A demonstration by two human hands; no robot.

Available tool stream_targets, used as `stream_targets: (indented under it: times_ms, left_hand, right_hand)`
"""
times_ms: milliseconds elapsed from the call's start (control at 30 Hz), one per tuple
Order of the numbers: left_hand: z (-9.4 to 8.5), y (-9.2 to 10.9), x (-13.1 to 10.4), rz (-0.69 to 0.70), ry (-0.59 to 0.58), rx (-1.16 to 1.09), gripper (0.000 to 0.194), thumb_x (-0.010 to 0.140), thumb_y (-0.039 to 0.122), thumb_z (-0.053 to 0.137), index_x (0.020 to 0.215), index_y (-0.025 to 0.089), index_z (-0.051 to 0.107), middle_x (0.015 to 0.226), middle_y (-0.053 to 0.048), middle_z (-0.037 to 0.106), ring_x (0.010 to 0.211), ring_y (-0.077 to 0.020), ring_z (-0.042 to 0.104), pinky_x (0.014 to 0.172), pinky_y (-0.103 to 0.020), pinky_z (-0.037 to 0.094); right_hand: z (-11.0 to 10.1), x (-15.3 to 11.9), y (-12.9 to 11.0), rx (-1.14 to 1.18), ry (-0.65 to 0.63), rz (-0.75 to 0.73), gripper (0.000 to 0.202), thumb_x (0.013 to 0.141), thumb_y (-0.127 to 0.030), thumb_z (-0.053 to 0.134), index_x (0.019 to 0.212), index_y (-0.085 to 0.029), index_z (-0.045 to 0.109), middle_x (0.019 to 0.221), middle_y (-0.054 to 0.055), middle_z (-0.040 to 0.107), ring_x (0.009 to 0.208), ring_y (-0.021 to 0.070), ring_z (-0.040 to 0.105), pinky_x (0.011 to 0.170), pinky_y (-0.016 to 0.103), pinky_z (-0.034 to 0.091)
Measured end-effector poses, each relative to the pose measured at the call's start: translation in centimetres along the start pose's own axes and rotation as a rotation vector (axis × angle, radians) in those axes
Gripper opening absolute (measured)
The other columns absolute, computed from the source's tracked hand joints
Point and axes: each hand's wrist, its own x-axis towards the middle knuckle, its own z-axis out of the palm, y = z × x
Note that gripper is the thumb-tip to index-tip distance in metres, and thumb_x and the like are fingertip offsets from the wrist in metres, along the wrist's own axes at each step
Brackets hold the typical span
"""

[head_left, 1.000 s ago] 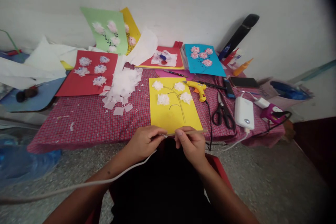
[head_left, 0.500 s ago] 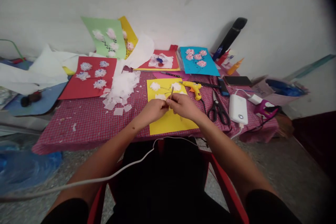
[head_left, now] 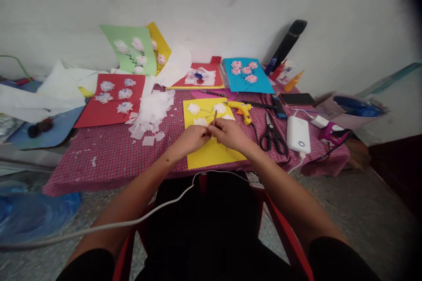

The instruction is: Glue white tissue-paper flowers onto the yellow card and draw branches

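Note:
My left hand (head_left: 197, 137) and my right hand (head_left: 228, 133) meet fingertip to fingertip over a sheet of yellow paper (head_left: 207, 158). Between the right thumb and fingers stands a thin brown stick (head_left: 215, 116), its upper end pointing up. The left fingers are pinched together beside it, and a bit of white shows under the fingertips; what they hold is hidden. White paper flowers (head_left: 193, 108) and thin drawn stems lie on the yellow sheet, partly covered by my hands.
Left of the sheet lies a heap of white tissue pieces (head_left: 153, 112). To the right are a yellow glue gun (head_left: 242, 109), black scissors (head_left: 273, 137) and a white power bank (head_left: 298, 134). Flower-decorated red (head_left: 90, 112), green (head_left: 108, 35) and blue (head_left: 231, 83) sheets line the back. A white cable (head_left: 132, 223) crosses my lap.
The two hands stay together over the yellow sheet with only a slight shift of the fingers. The brown stick tilts a little differently, and the whole view has moved slightly.

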Motion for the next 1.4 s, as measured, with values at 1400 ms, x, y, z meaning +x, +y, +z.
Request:
stream_targets:
  times_ms: [1400]
  left_hand:
    - [-8.8, -7.2, -11.1, -0.368, 0.293, 0.488, 0.032, 0.097, 0.039, 0.052, 0.107, 0.020, 0.077, 0.103, -0.012, 0.075, 0.101, -0.0295, 0.067, 0.088, -0.039, 0.051]
  right_hand:
    - [1.1, -7.3, -1.7, 0.327, 0.217, -0.164, 0.020, 0.098, -0.033, 0.064, 0.089, -0.020, 0.077, 0.097, 0.008, 0.079, 0.081, 0.0190, 0.073, 0.069, 0.031, 0.057]
